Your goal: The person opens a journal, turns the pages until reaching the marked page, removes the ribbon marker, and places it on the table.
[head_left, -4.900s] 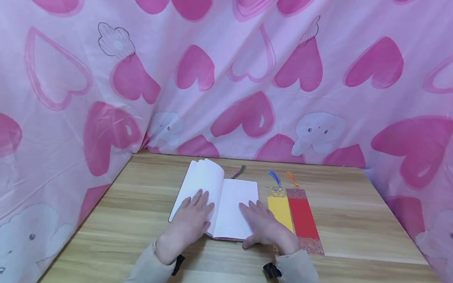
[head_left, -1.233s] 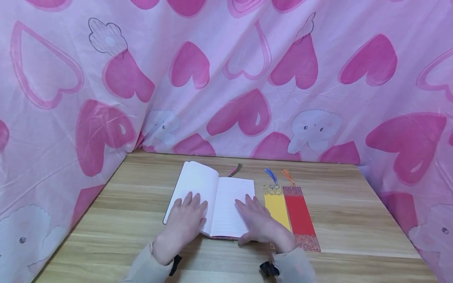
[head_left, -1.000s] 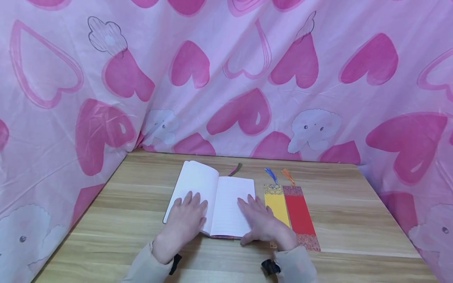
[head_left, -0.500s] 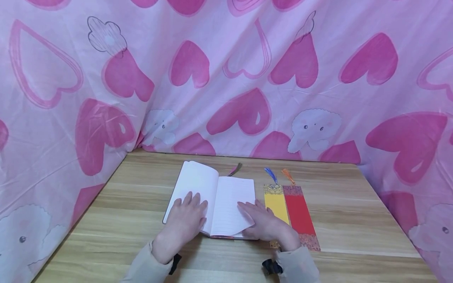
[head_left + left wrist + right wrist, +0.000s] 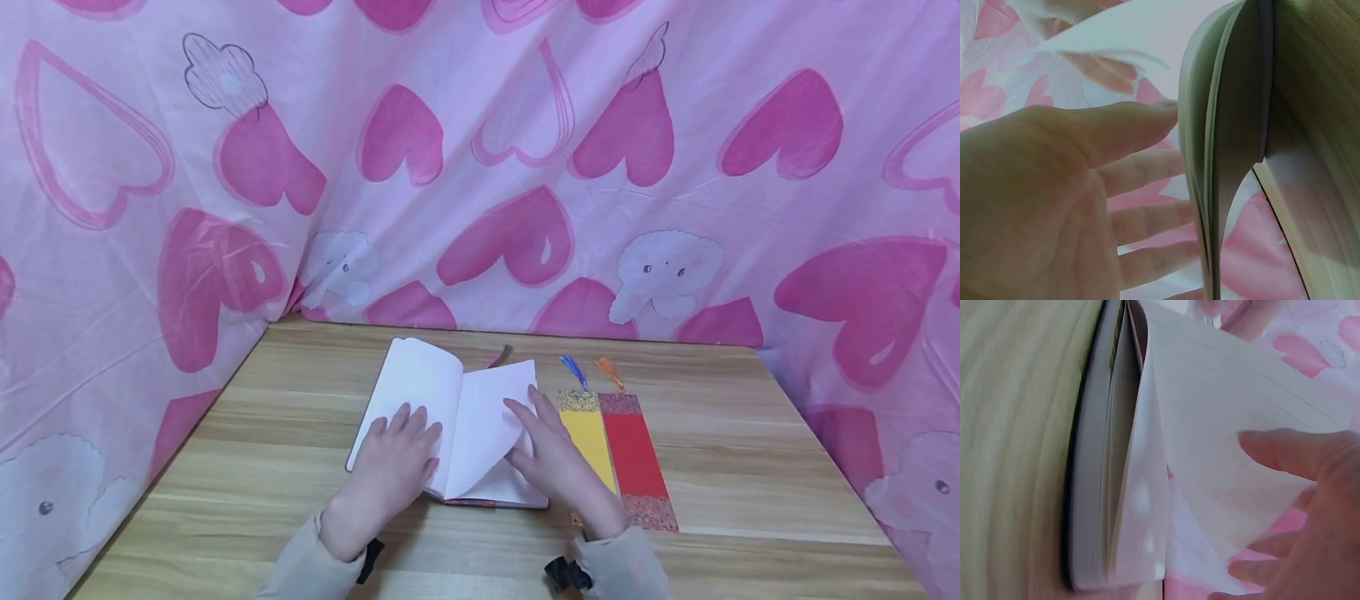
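Note:
An open notebook [image 5: 420, 375] lies on the wooden table, its left pages bulging upward. My left hand [image 5: 397, 458] rests on those pages with fingers spread; the left wrist view shows its thumb [image 5: 1129, 125] against the page edges. My right hand [image 5: 551, 450] has a lifted lined page [image 5: 1222, 412] between thumb and fingers at its outer edge. That page [image 5: 487, 417] curls up from the right half, its near corner raised. A dark green and pink tassel [image 5: 502, 357] sticks out past the notebook's far edge.
Right of the notebook, a yellow bookmark [image 5: 588, 442] with a blue tassel [image 5: 573, 371] lies beside a red bookmark [image 5: 637, 454] with an orange tassel [image 5: 611, 373]. The right forearm overlaps the yellow one. A pink heart-print curtain [image 5: 510, 233] encloses the table [image 5: 750, 467].
The right hand has gone from lying spread on the right page to lifting that page by its edge, raising it off the pages below. The left hand stays on the left pages.

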The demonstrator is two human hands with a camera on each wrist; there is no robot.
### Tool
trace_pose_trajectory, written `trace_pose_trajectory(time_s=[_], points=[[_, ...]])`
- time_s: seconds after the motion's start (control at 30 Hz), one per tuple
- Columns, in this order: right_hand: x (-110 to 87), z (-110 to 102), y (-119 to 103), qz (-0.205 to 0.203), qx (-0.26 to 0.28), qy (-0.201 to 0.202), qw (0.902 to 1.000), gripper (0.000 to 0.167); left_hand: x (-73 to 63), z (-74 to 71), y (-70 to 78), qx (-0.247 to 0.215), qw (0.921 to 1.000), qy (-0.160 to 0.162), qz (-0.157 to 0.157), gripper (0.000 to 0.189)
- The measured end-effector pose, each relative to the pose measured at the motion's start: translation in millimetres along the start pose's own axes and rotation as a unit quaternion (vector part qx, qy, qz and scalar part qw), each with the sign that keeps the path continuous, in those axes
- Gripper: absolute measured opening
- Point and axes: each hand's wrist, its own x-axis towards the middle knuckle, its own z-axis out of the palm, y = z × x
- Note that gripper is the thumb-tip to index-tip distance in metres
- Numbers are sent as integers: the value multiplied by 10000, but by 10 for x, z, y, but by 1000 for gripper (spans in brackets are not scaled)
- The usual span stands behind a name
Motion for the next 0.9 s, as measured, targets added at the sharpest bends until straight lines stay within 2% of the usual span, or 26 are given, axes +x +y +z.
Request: trace_pose_trajectory(time_s=[0.13, 0.33, 0.43, 0.57, 0.7, 0.8, 0.9], points=[[19, 56, -60, -8, 328, 297, 9990, 72, 15, 22, -11, 56, 9997, 207, 110, 39], [23, 139, -174, -123, 1304, 520, 9900, 90, 24, 44, -23, 56, 9956, 870, 333, 39], [8, 178, -239, -204, 1960, 285, 9800, 92, 32, 35, -25, -12, 9917, 1201, 447, 35], [-18, 222, -309, -112, 2700, -200, 9626, 91, 50, 8, -27, -129, 9854, 1586, 603, 29], [-33, 255, -360, -25, 3204, -418, 9463, 94, 64, -33, -26, -180, 9781, 1915, 793, 25], [-47, 275, -390, -77, 3299, -587, 9422, 92, 65, -78, -14, -243, 9747, 2040, 878, 24], [-69, 296, -416, -229, 3075, -836, 9476, 83, 58, -129, 6, -466, 9719, 2133, 882, 23]])
